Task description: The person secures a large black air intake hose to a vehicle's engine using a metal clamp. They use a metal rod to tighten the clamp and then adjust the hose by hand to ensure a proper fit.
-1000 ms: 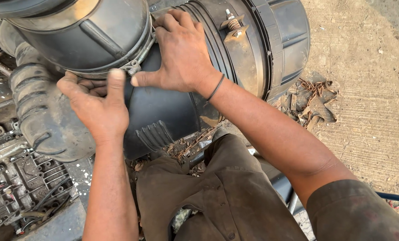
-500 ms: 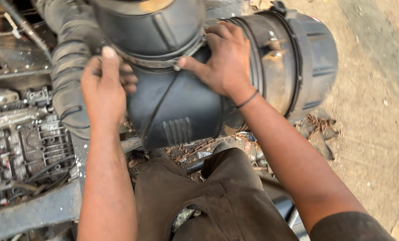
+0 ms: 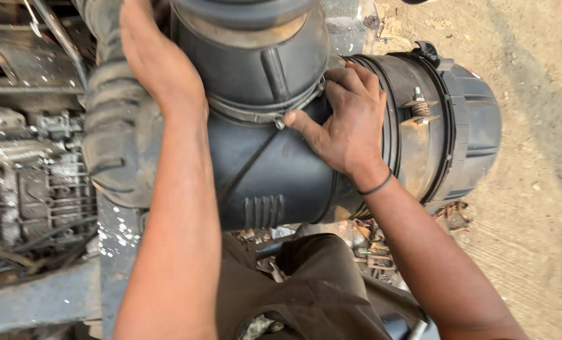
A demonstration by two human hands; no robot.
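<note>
Both hands rest on a large black plastic air-filter housing (image 3: 275, 176) that lies on its side, filling the middle of the view. The left hand (image 3: 158, 60) lies palm-down, fingers together, where a dusty grey ribbed rubber hose (image 3: 114, 135) meets the upper black duct collar (image 3: 256, 56); its fingertips run out of the top of the frame, so whether they grip anything cannot be told. The right hand (image 3: 350, 123) is spread flat against the housing's curved side, its thumb stretched out to touch the end of a thin metal band clamp (image 3: 262, 114) that circles the collar's base. A dark band (image 3: 376, 187) sits on that wrist. Just right of the right hand, a spring latch (image 3: 418, 108) sits beside the round black end cap (image 3: 476, 126). Grimy engine parts (image 3: 29, 182) lie to the left, sandy ground (image 3: 533, 208) to the right, and the person's brown-trousered knee (image 3: 306, 289) shows below the housing.
</note>
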